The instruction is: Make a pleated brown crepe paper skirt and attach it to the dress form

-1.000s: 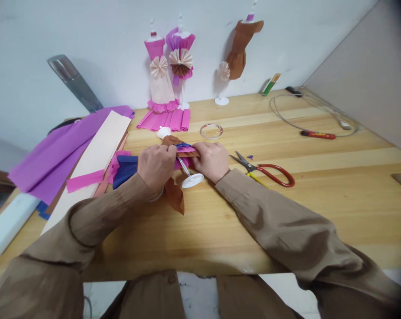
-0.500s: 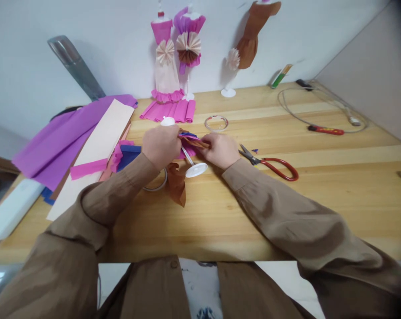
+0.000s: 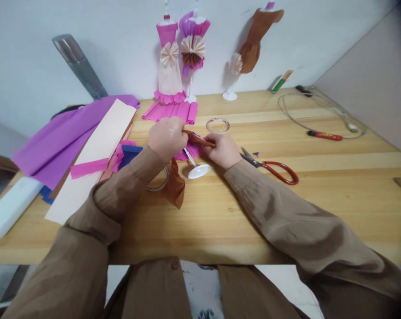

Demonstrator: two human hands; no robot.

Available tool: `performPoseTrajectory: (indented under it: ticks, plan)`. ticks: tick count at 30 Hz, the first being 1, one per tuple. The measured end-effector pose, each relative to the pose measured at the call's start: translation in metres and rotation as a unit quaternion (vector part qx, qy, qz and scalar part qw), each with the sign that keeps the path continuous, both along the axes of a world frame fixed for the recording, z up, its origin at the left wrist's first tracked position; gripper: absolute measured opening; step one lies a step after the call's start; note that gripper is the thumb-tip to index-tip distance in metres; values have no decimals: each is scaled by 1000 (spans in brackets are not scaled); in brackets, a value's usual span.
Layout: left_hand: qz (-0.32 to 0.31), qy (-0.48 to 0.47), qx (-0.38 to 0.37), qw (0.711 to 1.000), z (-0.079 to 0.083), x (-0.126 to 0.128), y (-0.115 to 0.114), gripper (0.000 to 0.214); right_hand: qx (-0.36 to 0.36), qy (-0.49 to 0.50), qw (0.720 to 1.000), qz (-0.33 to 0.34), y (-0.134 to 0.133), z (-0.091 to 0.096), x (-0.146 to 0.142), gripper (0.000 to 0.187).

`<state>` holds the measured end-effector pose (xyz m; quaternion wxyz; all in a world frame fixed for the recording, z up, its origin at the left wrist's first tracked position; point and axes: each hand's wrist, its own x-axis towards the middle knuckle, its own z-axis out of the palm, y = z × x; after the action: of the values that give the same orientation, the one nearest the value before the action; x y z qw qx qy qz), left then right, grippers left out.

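My left hand (image 3: 167, 137) is closed around the upper part of a small white mannequin stand (image 3: 198, 171), which tilts with its round base toward me. Most of the figure is hidden by that hand. Between my hands stretches brown crepe paper (image 3: 198, 139), with magenta crepe paper (image 3: 190, 153) and a bit of blue beneath it. The thumb and fingers of my right hand (image 3: 223, 150) pinch the brown paper's right end. Below my left hand hangs another crumpled brown piece (image 3: 175, 188). Red-handled scissors (image 3: 270, 167) lie open just right of my right hand.
Paper-dressed mannequins (image 3: 170, 53) stand by the wall, with a pleated magenta sheet (image 3: 174, 111) before them. Purple (image 3: 64, 133) and cream paper (image 3: 94, 155) are stacked left. Tape rolls (image 3: 218, 126) lie near my hands. A cable with a red handle (image 3: 325, 135) and a glue tube (image 3: 281, 82) are right.
My left hand has turned and now covers the mannequin's white top end. The brown paper is drawn flatter between my hands, covering more of the magenta. The view has shifted slightly.
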<state>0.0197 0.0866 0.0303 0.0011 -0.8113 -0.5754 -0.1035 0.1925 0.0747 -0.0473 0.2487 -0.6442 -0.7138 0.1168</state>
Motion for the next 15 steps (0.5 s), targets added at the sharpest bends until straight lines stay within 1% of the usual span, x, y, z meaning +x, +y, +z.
performPoseTrajectory:
  ticks: [5, 8, 10, 15]
  plan:
    - [0, -6, 7, 1000, -1, 0, 1, 24, 10, 9, 1000, 6, -5, -2, -6, 26]
    - [3, -7, 0, 1000, -2, 1, 1, 23, 29, 12, 999, -22, -7, -3, -11, 37]
    - [1, -9, 2, 1000, -2, 1, 0, 24, 46, 8, 998, -41, -6, -3, -15, 41]
    - [-12, -15, 5, 1000, -4, -1, -2, 24, 71, -15, 993, -90, 0, -6, -22, 32]
